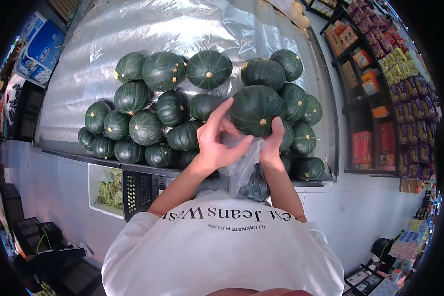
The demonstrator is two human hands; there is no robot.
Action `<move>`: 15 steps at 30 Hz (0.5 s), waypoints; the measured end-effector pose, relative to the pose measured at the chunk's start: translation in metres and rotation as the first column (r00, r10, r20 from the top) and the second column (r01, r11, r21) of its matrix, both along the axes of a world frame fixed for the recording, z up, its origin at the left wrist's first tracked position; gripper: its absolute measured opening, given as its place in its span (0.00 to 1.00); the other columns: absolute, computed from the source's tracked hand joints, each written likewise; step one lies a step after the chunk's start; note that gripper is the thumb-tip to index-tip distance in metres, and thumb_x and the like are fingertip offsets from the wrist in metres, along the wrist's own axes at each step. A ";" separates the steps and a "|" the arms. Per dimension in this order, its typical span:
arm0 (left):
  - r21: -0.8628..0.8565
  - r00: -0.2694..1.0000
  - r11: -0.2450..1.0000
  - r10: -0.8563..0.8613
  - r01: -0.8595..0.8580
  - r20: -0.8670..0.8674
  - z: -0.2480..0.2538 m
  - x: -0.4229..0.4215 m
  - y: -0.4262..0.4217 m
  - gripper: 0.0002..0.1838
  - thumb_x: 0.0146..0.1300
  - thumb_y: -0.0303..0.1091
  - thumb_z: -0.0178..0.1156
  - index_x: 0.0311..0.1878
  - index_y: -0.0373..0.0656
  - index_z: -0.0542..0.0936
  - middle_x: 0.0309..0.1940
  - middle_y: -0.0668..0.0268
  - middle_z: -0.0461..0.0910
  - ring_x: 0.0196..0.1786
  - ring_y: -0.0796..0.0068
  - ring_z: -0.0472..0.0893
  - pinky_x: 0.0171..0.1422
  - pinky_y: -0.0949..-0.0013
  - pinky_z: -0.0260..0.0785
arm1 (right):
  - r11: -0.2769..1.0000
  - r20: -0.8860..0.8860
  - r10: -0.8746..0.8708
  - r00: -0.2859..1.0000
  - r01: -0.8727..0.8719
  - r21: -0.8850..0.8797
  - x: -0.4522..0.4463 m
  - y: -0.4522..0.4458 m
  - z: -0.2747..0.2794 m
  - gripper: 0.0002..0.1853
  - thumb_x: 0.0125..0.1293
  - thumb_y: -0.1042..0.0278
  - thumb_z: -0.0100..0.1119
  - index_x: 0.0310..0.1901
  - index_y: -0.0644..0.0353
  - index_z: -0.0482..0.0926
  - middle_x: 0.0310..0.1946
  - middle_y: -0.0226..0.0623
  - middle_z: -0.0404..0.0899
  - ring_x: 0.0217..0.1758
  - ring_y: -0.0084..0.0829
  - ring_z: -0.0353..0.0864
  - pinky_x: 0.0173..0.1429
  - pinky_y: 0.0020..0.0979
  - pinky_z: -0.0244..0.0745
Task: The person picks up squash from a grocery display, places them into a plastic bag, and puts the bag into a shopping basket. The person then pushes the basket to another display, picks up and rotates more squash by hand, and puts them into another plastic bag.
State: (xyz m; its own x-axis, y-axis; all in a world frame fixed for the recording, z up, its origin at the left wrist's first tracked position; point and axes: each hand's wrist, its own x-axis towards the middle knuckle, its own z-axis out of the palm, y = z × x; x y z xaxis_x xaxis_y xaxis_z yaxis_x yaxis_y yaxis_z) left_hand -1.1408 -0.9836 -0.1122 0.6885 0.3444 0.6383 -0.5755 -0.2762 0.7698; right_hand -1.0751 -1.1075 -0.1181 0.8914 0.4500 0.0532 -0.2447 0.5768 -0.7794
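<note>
A round dark green pumpkin [257, 109] with a pale stem scar is between my two hands, at the right front of a pile of similar pumpkins. My left hand [218, 140] cups its left side, index finger along its edge and thumb near its underside. My right hand [272, 140] grips the lower right, its thumb showing on the skin and its other fingers hidden. Below the pumpkin, between my wrists, a clear plastic bag [244, 165] hangs crumpled; whether my fingers pinch it I cannot tell.
Several more pumpkins [146, 127] are heaped to the left on a foil-covered display table [84, 98]. A white crate [94, 190] of greens and a black crate [135, 192] stand below its front edge. Shelves [352, 98] with packaged goods line the right side.
</note>
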 end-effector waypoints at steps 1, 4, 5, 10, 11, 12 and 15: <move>0.033 0.999 0.999 0.033 -0.033 -0.002 0.000 0.000 -0.001 0.43 0.43 0.20 0.69 0.66 0.29 0.62 0.25 0.66 0.78 0.30 0.78 0.80 0.41 0.74 0.75 | 0.999 -0.005 0.022 1.000 -0.022 0.029 0.001 0.001 0.000 0.29 0.64 0.51 0.55 0.58 0.66 0.68 0.51 0.41 0.76 0.52 0.34 0.79 0.57 0.35 0.74; 0.110 0.993 0.988 0.112 -0.109 -0.022 -0.002 0.000 -0.002 0.44 0.42 0.22 0.71 0.66 0.32 0.63 0.28 0.67 0.75 0.32 0.79 0.77 0.39 0.75 0.74 | 0.995 -0.023 0.063 0.998 -0.061 0.074 0.002 0.004 0.001 0.30 0.64 0.49 0.55 0.58 0.67 0.68 0.51 0.42 0.76 0.52 0.34 0.79 0.57 0.35 0.75; 0.123 0.992 0.986 0.122 -0.117 -0.041 -0.003 0.000 -0.002 0.45 0.41 0.23 0.72 0.66 0.33 0.64 0.31 0.66 0.74 0.34 0.78 0.76 0.40 0.74 0.74 | 0.997 -0.031 0.057 0.998 -0.055 0.060 0.001 0.004 0.001 0.30 0.64 0.49 0.55 0.58 0.67 0.68 0.51 0.42 0.76 0.52 0.33 0.79 0.57 0.34 0.74; 0.326 0.966 0.917 0.255 -0.230 -0.038 0.014 -0.001 0.001 0.52 0.35 0.26 0.77 0.67 0.37 0.61 0.48 0.59 0.65 0.48 0.69 0.70 0.51 0.67 0.72 | 0.998 0.011 0.055 0.998 -0.055 0.027 0.001 0.005 0.001 0.29 0.64 0.51 0.56 0.57 0.68 0.69 0.52 0.41 0.76 0.53 0.32 0.78 0.58 0.34 0.73; 0.333 0.964 0.913 0.263 -0.233 -0.046 0.014 -0.002 0.000 0.53 0.34 0.26 0.77 0.68 0.38 0.59 0.51 0.57 0.63 0.51 0.67 0.69 0.54 0.65 0.71 | 0.999 0.011 0.047 0.999 -0.047 0.011 0.001 0.006 -0.001 0.29 0.64 0.52 0.56 0.57 0.68 0.69 0.52 0.41 0.76 0.53 0.32 0.78 0.58 0.33 0.73; 0.342 0.961 0.910 0.271 -0.237 -0.055 0.014 -0.002 0.000 0.55 0.33 0.26 0.78 0.68 0.38 0.58 0.53 0.56 0.61 0.54 0.64 0.68 0.57 0.63 0.70 | 0.999 0.012 0.039 0.999 -0.039 -0.004 0.000 0.006 -0.001 0.29 0.64 0.52 0.56 0.57 0.68 0.69 0.52 0.41 0.76 0.53 0.31 0.77 0.58 0.33 0.73; 0.235 0.970 0.951 0.227 -0.201 -0.088 0.006 0.002 -0.001 0.59 0.31 0.30 0.79 0.69 0.37 0.56 0.53 0.51 0.63 0.57 0.55 0.66 0.59 0.59 0.66 | 0.994 0.094 0.007 0.996 0.003 -0.108 0.000 0.007 0.007 0.30 0.62 0.52 0.59 0.57 0.68 0.69 0.52 0.40 0.75 0.54 0.30 0.76 0.59 0.32 0.71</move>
